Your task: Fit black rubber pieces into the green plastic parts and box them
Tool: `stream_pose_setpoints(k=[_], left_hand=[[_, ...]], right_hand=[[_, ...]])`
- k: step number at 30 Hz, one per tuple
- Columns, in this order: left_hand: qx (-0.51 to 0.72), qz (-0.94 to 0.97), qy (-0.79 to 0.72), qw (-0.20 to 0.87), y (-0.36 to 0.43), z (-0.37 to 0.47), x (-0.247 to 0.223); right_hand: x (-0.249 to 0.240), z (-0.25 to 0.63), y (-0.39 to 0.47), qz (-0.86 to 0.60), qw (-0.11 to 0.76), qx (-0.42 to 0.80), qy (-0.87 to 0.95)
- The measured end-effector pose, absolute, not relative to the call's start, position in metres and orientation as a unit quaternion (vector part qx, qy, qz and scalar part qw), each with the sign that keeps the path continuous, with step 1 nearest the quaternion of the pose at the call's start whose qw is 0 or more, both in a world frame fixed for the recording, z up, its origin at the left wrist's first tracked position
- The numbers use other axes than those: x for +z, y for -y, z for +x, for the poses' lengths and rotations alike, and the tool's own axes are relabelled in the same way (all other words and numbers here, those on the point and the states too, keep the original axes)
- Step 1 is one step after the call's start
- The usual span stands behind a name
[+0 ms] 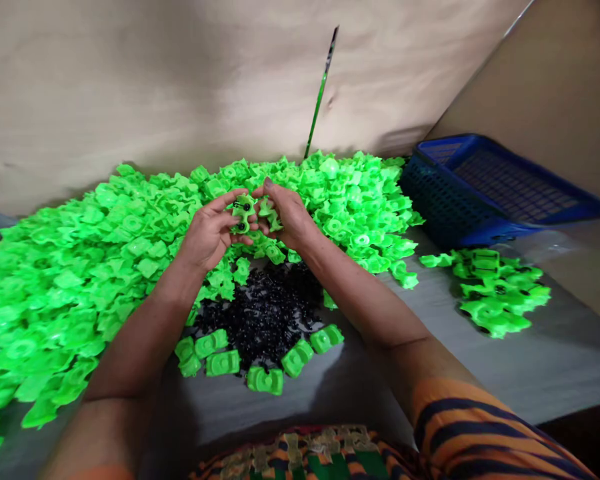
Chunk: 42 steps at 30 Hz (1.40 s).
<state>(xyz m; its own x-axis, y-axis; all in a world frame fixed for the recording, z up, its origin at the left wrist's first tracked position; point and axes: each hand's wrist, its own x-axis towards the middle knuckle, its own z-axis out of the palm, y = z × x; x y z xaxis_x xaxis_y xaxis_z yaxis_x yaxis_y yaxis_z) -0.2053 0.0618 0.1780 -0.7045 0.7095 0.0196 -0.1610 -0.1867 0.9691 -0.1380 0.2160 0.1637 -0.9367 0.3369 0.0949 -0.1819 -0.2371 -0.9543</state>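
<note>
In front of the big heap of bright green plastic toy car bodies (130,247), both hands are raised close together. My left hand (205,233) is closed on a green toy car body (241,212) whose underside shows, with black wheels on it. Fingers of my right hand (294,217) are closed around another green car body (269,213), partly hidden by them. Below the hands lies a pile of small black parts (270,307), too fine to make out singly. Several green car bodies (265,380) lie along the near edge of that pile.
At the right on the grey table (570,360) sits a smaller cluster of green car bodies (503,293), some with black parts. Behind it a blue plastic basket (440,207) stands tilted. A thin slot (320,100) runs up the wooden wall (130,80) at the back.
</note>
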Motion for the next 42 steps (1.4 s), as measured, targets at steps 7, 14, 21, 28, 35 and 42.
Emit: stream_pose_setpoints(k=[7, 14, 21, 28, 35, 42], left_hand=[[0.732, 0.242, -0.579, 0.265, -0.063, -0.202, 0.180], [0.736, 0.244, -0.595, 0.210, -0.068, -0.201, 0.177], [0.708, 0.297, -0.637, 0.070, -0.070, -0.200, 0.171], [0.695, 0.314, -0.646, 0.036, -0.069, -0.207, 0.163], [0.693, 0.319, -0.647, -0.001, -0.069, -0.214, 0.160], [0.696, 0.312, -0.646, 0.031, -0.071, -0.208, 0.160]], right_hand=[[0.168, -0.134, -0.219, 0.015, 0.169, 0.751, 0.638], [0.168, -0.134, -0.220, 0.017, 0.165, 0.744, 0.647], [0.169, -0.134, -0.218, 0.025, 0.175, 0.731, 0.659], [0.169, -0.133, -0.217, -0.028, 0.188, 0.668, 0.720], [0.173, -0.129, -0.218, 0.000, 0.110, 0.584, 0.804], [0.174, -0.128, -0.215, -0.043, 0.144, 0.621, 0.769]])
